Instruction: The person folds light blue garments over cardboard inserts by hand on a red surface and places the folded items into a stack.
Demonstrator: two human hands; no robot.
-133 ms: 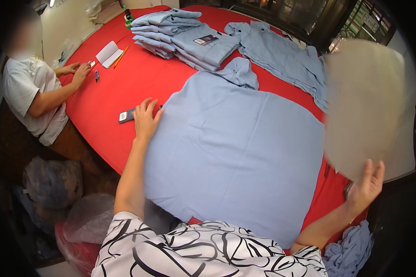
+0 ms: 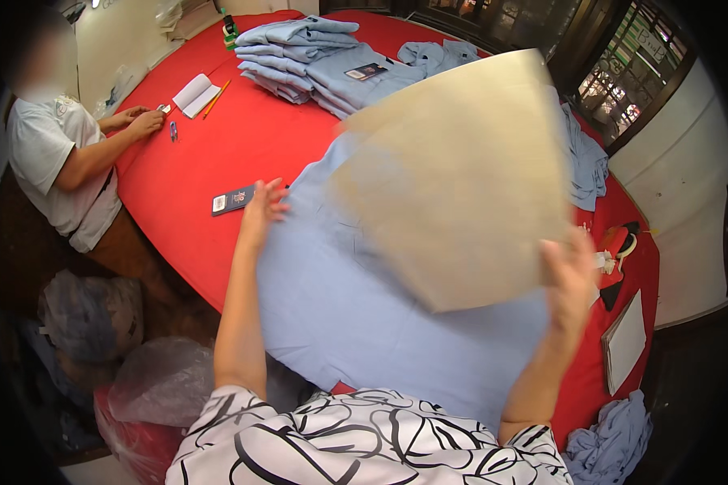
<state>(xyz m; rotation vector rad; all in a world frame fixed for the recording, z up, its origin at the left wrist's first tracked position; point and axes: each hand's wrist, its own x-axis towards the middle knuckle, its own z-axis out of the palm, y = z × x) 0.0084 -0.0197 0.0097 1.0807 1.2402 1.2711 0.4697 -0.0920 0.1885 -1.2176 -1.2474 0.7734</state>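
A light blue shirt lies spread on the red-covered table in front of me. My right hand grips the edge of a greyish-tan cardboard sheet, slightly blurred, which hangs tilted over the shirt and hides much of its right and far parts. My left hand is open with its fingers apart, by the shirt's left edge. Close beside that hand lies a dark blue hang tag with a white label, its right end next to my fingers.
Folded blue shirts are piled at the back, beside more blue garments. Another person works at the left edge near a notebook. A tape dispenser and a stack of white sheets sit at right.
My right hand has swung the cardboard sheet leftward from the table's right side to above the shirt. My left hand has shifted slightly, uncovering more of the hang tag.
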